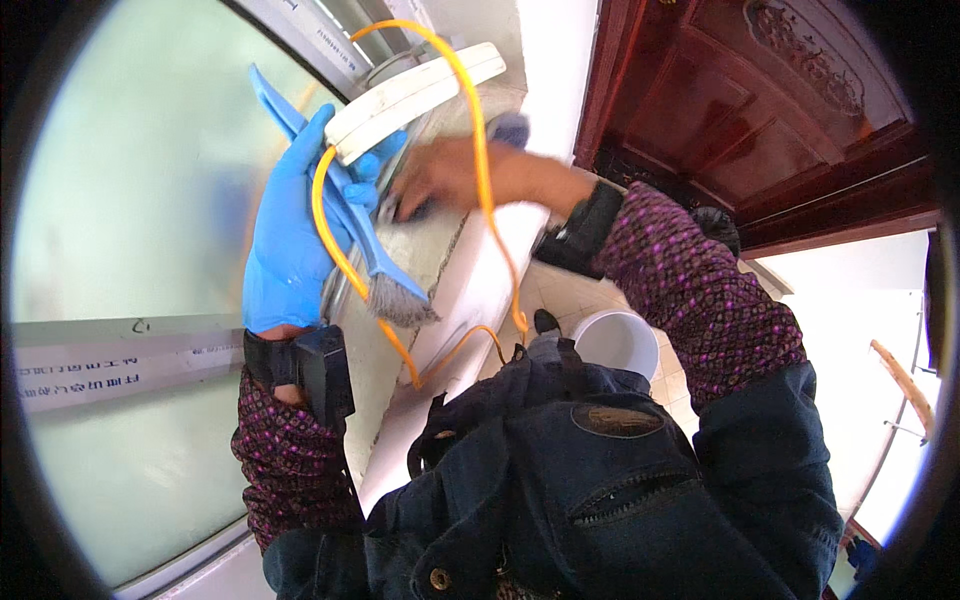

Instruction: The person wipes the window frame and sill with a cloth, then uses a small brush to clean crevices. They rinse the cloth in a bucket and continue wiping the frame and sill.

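Observation:
My left hand [289,232], in a blue rubber glove, grips a blue-handled brush [360,217]. The grey bristles [397,301] point down over the window sill. A long white plastic case [412,101], which looks like a power strip, rests against the gloved fingers; whether they grip it too is unclear. An orange cord [324,210] leaves its lower end, and another stretch of orange cord loops over my right wrist. My bare right hand [457,180] is blurred by motion beside the gloved fingers, above the sill. Something dark shows by it, but what it holds cannot be made out.
A frosted glass pane [150,187] with a metal frame [315,45] stands at my left. Beneath my hands runs the window sill [405,360]. A white bucket [619,341] stands on the tiled floor. A dark red carved door [720,97] is at the upper right.

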Tool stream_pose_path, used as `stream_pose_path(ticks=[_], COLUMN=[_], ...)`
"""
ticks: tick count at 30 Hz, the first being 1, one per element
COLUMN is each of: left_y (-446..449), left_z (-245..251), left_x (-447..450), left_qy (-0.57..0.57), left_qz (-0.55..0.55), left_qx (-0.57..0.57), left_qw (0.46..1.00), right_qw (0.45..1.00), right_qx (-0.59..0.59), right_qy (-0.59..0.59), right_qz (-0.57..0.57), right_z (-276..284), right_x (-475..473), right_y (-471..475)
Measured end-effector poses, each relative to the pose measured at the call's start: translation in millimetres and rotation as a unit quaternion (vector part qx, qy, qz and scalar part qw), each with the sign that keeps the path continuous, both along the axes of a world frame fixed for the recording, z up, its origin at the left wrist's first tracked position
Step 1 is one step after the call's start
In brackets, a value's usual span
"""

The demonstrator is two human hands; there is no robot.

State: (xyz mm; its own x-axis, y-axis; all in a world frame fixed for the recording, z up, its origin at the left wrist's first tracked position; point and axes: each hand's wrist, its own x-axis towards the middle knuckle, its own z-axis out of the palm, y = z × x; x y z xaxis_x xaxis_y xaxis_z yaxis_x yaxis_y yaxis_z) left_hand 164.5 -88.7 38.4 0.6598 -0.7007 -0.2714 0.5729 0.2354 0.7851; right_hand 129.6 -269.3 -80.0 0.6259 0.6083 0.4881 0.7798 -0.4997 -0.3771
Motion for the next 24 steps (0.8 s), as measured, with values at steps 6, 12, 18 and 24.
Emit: stream_pose_path(ticks=[6,12,18,24], left_y=[-6.6,-8.8,1.8,0.6], left_z=[5.8,-2.3,-43.4,-63.0], left_x=[-26.8,-12.0,-10.8,-17.0], left_qy=[-0.127,0.003,-0.002,-0.1], left_qz=[0.102,0.056,0.083,0.062], left_qx=[0.072,0.043,0.122,0.157], left_qw=[0.984,0.997,0.989,0.981], right_qw=[0.994,0.953,0.866,0.535], right_qx=[0.1,-0.046,-0.055,0.647], right_qy=[-0.047,-0.036,-0.03,0.413], right_qz=[-0.004,-0.297,-0.496,-0.353], right_z=[-1.8,-12.0,-31.2,-84.5], right_x=[-38.6,-30.4,-89.2,-160.7], right_y=[88.1,-38.2,-100.1,-131.6])
